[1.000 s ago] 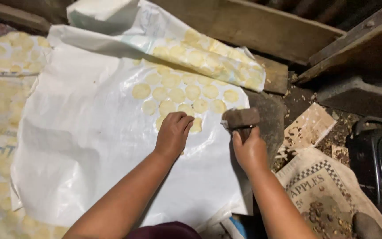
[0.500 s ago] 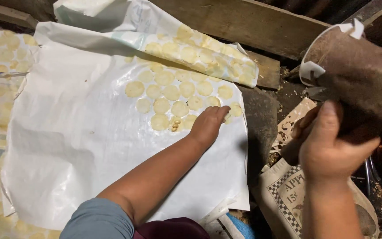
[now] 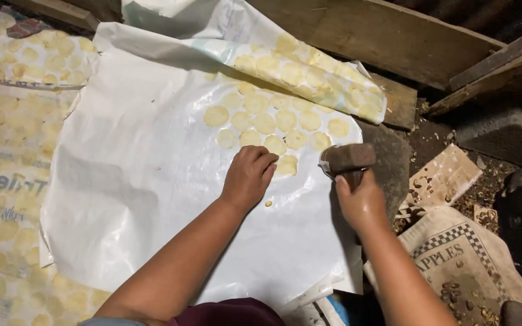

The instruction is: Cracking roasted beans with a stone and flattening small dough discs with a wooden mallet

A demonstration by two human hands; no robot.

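Mallet gripped by right hand, fingers clenched on its handle, just right of the sheet. Left hand curled on the sheet, touching a disc. Sack further right.

We see both forearms bare to the hands, a grey-blue sleeve edge, and a maroon garment below.

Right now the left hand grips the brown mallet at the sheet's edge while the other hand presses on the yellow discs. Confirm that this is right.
Not quite: the sides are swapped. The head view shows the right hand gripping the brown mallet at the edge of the white sheet, while the left hand presses on the yellow discs.
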